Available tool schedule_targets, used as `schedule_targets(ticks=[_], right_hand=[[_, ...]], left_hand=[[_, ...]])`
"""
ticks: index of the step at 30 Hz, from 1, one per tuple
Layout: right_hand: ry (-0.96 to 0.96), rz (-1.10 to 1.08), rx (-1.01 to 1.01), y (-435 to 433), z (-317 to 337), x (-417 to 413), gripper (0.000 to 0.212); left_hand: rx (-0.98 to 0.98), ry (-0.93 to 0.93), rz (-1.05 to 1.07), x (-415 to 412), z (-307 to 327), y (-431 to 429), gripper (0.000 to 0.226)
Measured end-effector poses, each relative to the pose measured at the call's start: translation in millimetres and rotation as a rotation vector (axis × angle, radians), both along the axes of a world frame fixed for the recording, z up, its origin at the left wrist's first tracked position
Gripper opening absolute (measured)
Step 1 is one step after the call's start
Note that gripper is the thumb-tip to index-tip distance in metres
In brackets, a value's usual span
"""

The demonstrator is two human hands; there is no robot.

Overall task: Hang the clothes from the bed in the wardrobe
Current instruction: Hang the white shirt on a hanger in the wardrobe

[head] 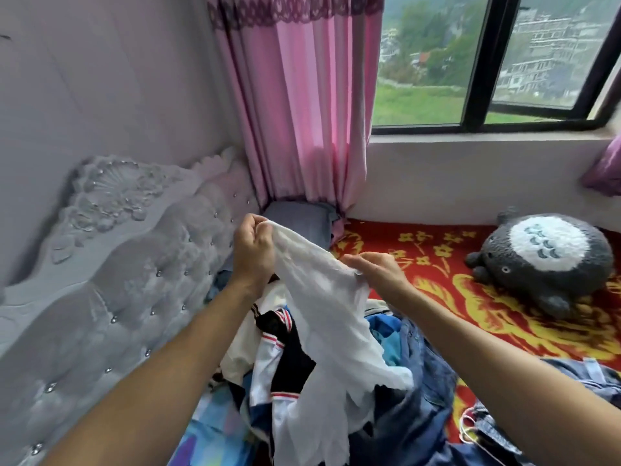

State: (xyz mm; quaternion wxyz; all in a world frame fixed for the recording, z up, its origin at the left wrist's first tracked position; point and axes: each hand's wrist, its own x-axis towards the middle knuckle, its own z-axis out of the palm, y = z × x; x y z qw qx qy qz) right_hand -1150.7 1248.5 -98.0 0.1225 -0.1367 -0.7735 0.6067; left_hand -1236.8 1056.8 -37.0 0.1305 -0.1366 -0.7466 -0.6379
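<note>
A thin white garment (pixel 331 317) hangs between both hands above a heap of clothes (pixel 403 381) on the bed (pixel 437 264). My left hand (pixel 253 250) pinches its upper edge at the top left. My right hand (pixel 376 269) grips the same edge further right and a little lower. The cloth droops down over the heap. Under it lie a white, black and red striped piece (pixel 279 348) and blue denim items (pixel 426 371). No wardrobe is in view.
A padded grey headboard (pixel 127 270) runs along the left. A pink curtain (pixel 302 112) hangs in the corner by the window (pixel 487 62). A grey plush toy (pixel 547 260) sits on the red and yellow bedcover at the right. A grey pillow (pixel 299 218) lies below the curtain.
</note>
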Motion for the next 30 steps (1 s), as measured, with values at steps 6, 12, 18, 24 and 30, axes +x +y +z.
schedule_targets(ticks=[6, 12, 18, 24, 30], right_hand=[[-0.104, 0.324, 0.448, -23.8, 21.1, -15.8, 0.020], [0.183, -0.001, 0.622, -46.0, 82.1, -39.3, 0.028], [0.121, 0.423, 0.046, -91.4, 135.7, -16.6, 0.020], [-0.033, 0.783, -0.108, -134.6, 108.6, 29.3, 0.007], [0.300, 0.575, 1.021, -180.0, 67.6, 94.1, 0.019]], left_hand=[[-0.085, 0.196, 0.090, -22.2, 57.9, -52.9, 0.014], [-0.397, 0.330, 0.022, -1.3, 88.7, -117.0, 0.026], [-0.925, 0.412, 0.150, 41.3, 89.6, -177.0, 0.028], [-0.868, 0.440, 0.723, 144.1, 90.8, -220.8, 0.017], [-0.951, 0.147, 0.823, 288.7, 54.1, -241.0, 0.017]])
